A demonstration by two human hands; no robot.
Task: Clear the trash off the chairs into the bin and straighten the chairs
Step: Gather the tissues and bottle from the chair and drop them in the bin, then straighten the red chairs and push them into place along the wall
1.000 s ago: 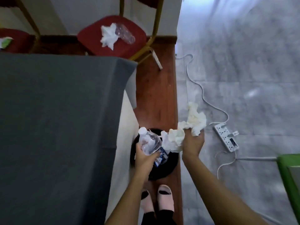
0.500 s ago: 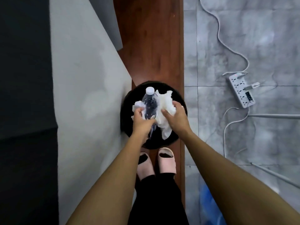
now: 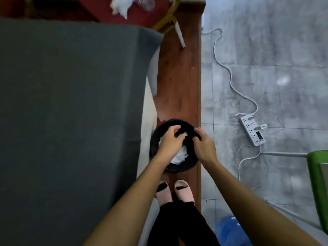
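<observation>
A round black bin (image 3: pixel 186 167) stands on the wooden floor strip just ahead of my feet. Crumpled white tissue (image 3: pixel 180 156) lies inside it. My left hand (image 3: pixel 170 141) hovers over the bin's left half, fingers spread and holding nothing. My right hand (image 3: pixel 204 144) hangs over the bin's right side, fingers loosely curled, also with nothing in it. The bottle is hidden from view. At the top, a red chair seat (image 3: pixel 142 13) carries a white tissue wad (image 3: pixel 120 6) and a clear plastic bottle (image 3: pixel 145 2).
A table with a grey cloth (image 3: pixel 71 112) fills the left. A white power strip (image 3: pixel 253 130) and its cables lie on the grey tiles to the right. A green chair (image 3: pixel 317 183) sits at the right edge, a blue water jug (image 3: pixel 230 229) by my right leg.
Both hands let go of the bottle and the tissue, which dropped into the bin. The fingers have spread apart over the bin.
</observation>
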